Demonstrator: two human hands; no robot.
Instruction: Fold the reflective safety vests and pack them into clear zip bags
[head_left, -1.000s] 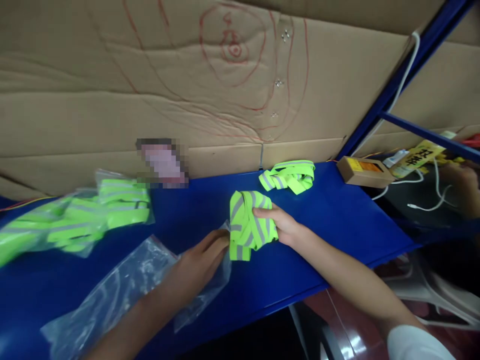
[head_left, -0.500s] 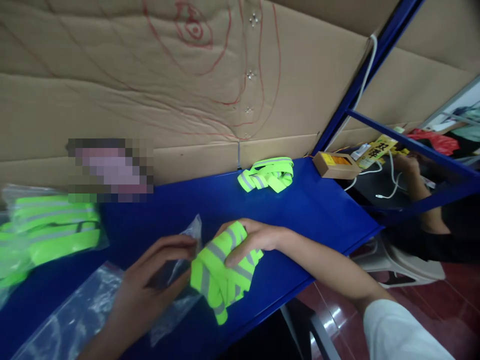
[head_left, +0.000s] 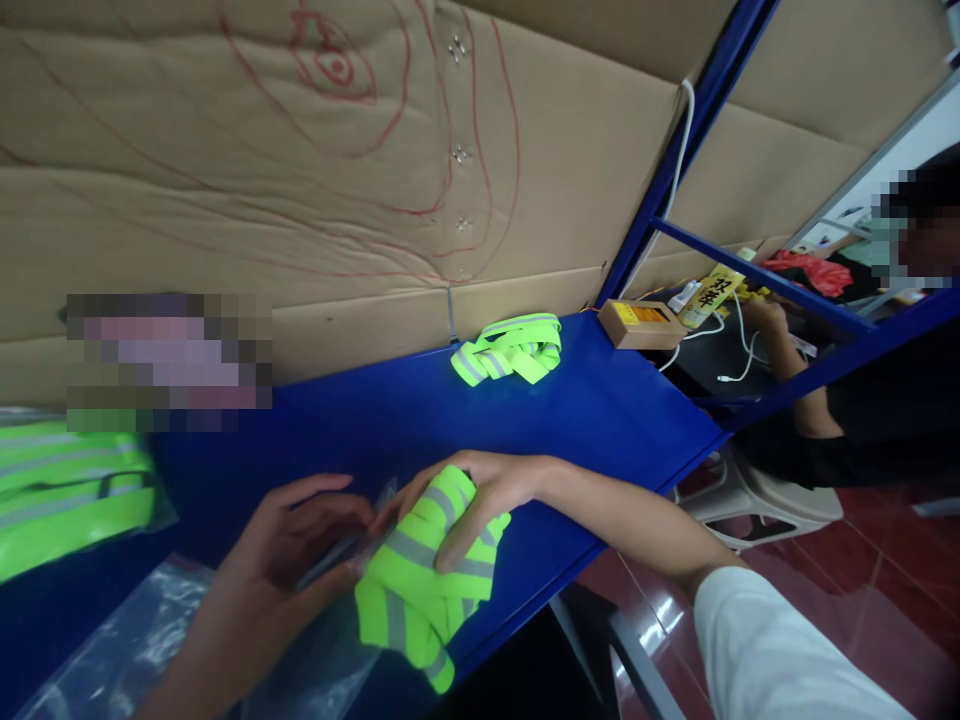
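My right hand [head_left: 499, 492] is wrapped round a folded bundle of neon-green reflective straps [head_left: 409, 590] with grey stripes, its thumb across the front. To its left, my left hand [head_left: 274, 555] pinches a clear plastic bag [head_left: 311, 655] close to the bundle's left edge. The bag is partly hidden by the left hand, and its mouth cannot be made out clearly. Another bundle of green reflective straps [head_left: 510, 348] lies loose at the back of the blue table [head_left: 360, 410].
Bagged green straps [head_left: 67, 500] lie at the left, near another clear bag [head_left: 127, 640]. A cardboard wall [head_left: 337, 220] stands behind the table. At the right are a small carton [head_left: 641, 325], a blue frame post [head_left: 675, 150] and another person's arm [head_left: 795, 370].
My view has turned right, so things sit further left. The strap bundle and both hands are lower, and the bag's upper corner no longer stands up as high between them.
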